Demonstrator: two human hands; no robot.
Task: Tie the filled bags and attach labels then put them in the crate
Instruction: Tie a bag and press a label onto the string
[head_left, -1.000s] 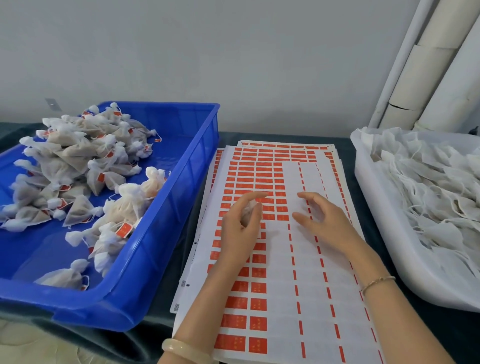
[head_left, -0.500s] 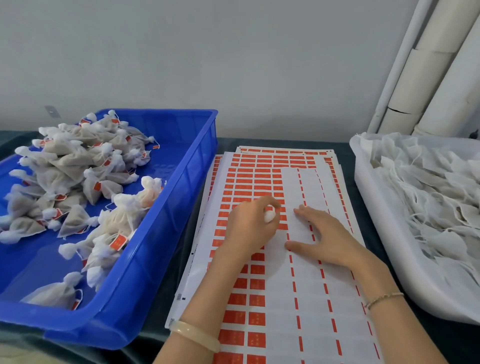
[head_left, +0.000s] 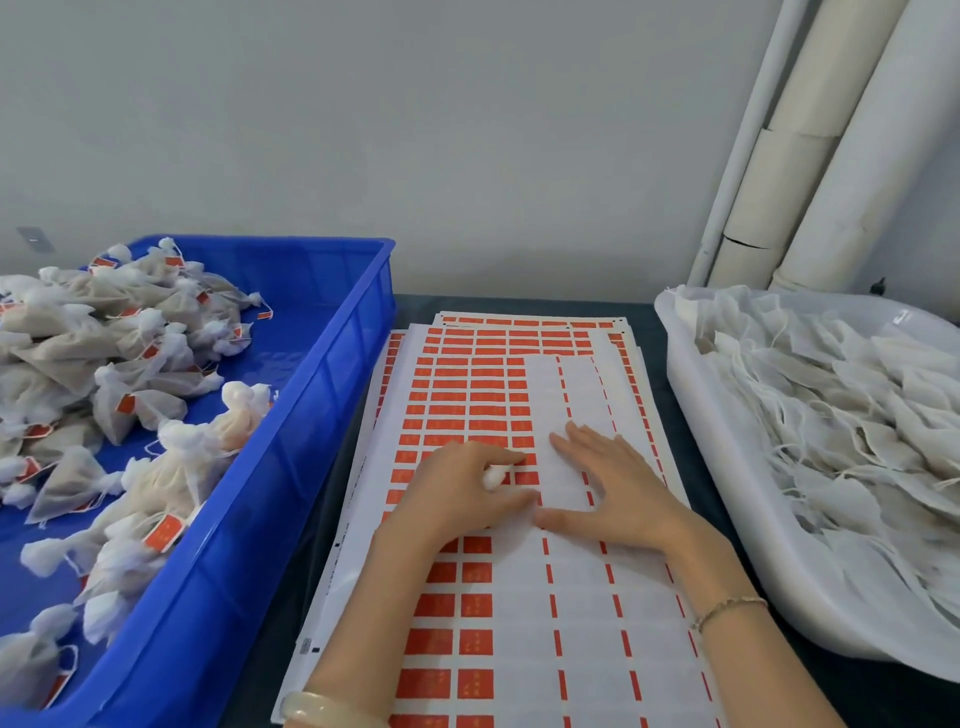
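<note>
A stack of sheets of red labels (head_left: 470, 395) lies on the table in front of me. My left hand (head_left: 457, 493) rests on the sheet with its fingers curled round a small white bag (head_left: 496, 475), of which only the bunched top shows; its fingertip touches a red label. My right hand (head_left: 615, 483) lies flat on the stripped white part of the sheet, fingers straight, thumb close to my left hand. The blue crate (head_left: 332, 374) at left holds several tied bags with red labels (head_left: 166, 478).
A white tub (head_left: 727, 467) at right is heaped with untied white bags (head_left: 852, 415). White pipes (head_left: 810, 156) stand against the grey wall at the back right. The table has a dark cover.
Both hands have come down onto the label sheet. My left hand has curled tighter round the bag and my right hand has flattened beside it.
</note>
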